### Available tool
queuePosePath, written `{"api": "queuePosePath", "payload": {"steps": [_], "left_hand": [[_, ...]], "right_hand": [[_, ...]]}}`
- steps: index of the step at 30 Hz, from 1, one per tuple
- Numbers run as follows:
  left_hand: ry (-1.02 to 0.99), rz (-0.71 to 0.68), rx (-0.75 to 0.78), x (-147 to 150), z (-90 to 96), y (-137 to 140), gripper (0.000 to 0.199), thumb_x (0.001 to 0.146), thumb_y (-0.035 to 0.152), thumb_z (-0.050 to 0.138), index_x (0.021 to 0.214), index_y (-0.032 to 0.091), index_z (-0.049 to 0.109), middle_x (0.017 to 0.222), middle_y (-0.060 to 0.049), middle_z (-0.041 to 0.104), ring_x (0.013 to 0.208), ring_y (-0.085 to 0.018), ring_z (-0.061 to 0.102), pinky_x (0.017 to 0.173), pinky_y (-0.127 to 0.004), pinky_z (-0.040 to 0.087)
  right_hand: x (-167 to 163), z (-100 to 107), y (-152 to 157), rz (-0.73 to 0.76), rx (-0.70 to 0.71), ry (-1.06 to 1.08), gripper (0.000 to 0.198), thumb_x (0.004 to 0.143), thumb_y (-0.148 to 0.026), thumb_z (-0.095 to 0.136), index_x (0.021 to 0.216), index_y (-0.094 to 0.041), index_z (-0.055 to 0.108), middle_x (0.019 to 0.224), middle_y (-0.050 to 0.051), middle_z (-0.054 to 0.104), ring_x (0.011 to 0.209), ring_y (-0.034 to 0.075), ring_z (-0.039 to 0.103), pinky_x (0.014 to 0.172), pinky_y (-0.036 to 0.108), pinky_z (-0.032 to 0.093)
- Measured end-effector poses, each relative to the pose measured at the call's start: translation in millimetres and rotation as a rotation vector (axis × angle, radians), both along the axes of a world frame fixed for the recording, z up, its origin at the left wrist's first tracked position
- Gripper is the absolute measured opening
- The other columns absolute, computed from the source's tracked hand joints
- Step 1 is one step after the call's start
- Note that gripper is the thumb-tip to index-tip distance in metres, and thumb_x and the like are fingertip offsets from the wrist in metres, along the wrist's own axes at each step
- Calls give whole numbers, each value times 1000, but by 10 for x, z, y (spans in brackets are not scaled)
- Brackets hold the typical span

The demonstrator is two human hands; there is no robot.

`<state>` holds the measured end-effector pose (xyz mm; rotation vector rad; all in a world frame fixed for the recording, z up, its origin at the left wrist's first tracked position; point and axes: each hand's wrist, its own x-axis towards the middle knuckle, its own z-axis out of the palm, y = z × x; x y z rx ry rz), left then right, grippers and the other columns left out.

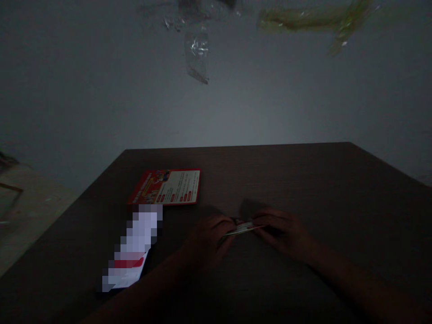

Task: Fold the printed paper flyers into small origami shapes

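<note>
Grasping thin printed card (pixel 244 228) by left end with left hand (pixel 212 235), by right end with right hand (pixel 285 231). Holding it tilted, nearly edge-on, over near middle of dark counter (pixel 270 180); cannot tell whether touching surface. Lying flat toward far left: red-and-white leaflet (pixel 182 186). Lying just nearer, also left: lit, mostly pixelated phone (pixel 133 270). Standing beyond far edge: grey wall (pixel 236 112) with yellowish tape (pixel 300 20).

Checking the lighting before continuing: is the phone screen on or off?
On: the phone screen glows pale lilac and white, with a red patch, far brighter than the dark table around it.
</note>
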<state>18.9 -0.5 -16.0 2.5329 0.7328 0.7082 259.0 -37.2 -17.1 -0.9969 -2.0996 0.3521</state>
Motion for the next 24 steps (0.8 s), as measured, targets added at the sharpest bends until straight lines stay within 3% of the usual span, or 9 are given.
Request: {"api": "queuePosePath", "payload": {"steps": [14, 24], "left_hand": [[-3, 1, -11, 6, 43, -16, 24, 85, 15, 54, 108, 17, 59, 106, -7, 63, 96, -19, 59, 84, -33, 49], [-15, 9, -8, 8, 26, -15, 24, 83, 14, 55, 106, 17, 59, 106, -8, 63, 96, -20, 59, 83, -35, 50]], "right_hand": [[-12, -1, 10, 18, -103, 32, 17, 82, -12, 59, 97, -19, 65, 88, 6, 68, 80, 15, 65, 68, 27, 53], [-5, -13, 9, 18, -98, 32, 15, 82, -13, 60, 95, -17, 66, 88, 7, 68, 78, 15, 65, 67, 28, 53]]}}
